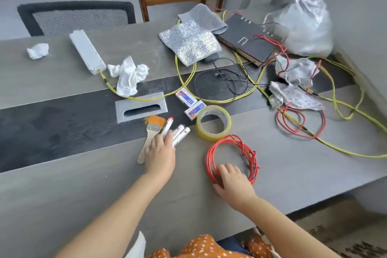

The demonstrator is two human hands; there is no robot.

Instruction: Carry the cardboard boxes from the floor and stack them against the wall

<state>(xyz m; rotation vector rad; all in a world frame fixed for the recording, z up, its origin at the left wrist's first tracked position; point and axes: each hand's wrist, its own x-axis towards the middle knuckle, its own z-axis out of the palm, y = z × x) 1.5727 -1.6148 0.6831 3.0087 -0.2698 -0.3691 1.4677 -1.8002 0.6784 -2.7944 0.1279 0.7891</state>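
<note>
meanwhile, left hand [160, 154] pressing flat on the markers [178, 134] and right hand [234, 182] grasping the red wire coil [232, 158], a snag could delay the cardboard boxes [343, 230], seemingly lower right.

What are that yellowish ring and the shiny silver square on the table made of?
The ring looks like a roll of clear yellowish plastic packing tape: glossy, see-through, hollow in the middle. The silver square seems to be a padded foil pouch: a crinkly, sparkling metallic skin with soft edges, though what lies under the skin cannot be told.
</note>
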